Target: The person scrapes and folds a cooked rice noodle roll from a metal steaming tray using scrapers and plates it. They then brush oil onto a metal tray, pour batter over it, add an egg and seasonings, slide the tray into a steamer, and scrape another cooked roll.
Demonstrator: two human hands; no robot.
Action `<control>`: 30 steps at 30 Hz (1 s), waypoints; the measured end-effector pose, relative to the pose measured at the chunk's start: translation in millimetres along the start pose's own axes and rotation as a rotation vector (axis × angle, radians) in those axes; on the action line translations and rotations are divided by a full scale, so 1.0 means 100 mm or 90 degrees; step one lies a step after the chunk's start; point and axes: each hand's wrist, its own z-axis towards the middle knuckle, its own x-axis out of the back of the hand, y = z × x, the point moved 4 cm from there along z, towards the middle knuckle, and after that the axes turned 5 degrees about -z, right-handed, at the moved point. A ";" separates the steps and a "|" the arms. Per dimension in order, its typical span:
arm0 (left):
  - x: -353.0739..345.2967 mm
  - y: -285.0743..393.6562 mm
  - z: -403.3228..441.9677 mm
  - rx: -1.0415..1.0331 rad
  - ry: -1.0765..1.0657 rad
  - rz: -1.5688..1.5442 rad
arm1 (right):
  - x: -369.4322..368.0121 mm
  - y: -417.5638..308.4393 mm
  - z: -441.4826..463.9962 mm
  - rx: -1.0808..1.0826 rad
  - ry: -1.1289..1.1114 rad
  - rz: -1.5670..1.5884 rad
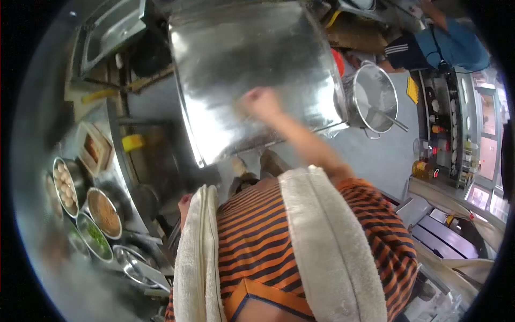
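Note:
My right hand [262, 103] is stretched out over the bare steel tabletop [241, 59], its fingers curled closed. Motion blurs it, and a faint brownish smear shows beside the fingers; I cannot make out what, if anything, is held. Down by my left side, my left hand [185, 204] shows only in a small part next to the white towel [198, 252] hanging round my neck. Its fingers are mostly hidden. Right of the tabletop stands a large steel pot [370, 96] with a long-handled utensil [394, 119] leaning in it.
On the left counter sit a bowl of eggs [65, 185], a bowl of brown food [104, 212], a bowl of chopped greens [94, 236] and a wooden box [94, 149]. A person in a blue shirt [456, 45] is at the upper right. Shelves [442, 118] hold bottles.

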 end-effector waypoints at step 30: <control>-0.25 -0.48 -0.73 0.014 0.122 -0.216 | 0.88 0.29 1.58 0.168 0.115 -0.503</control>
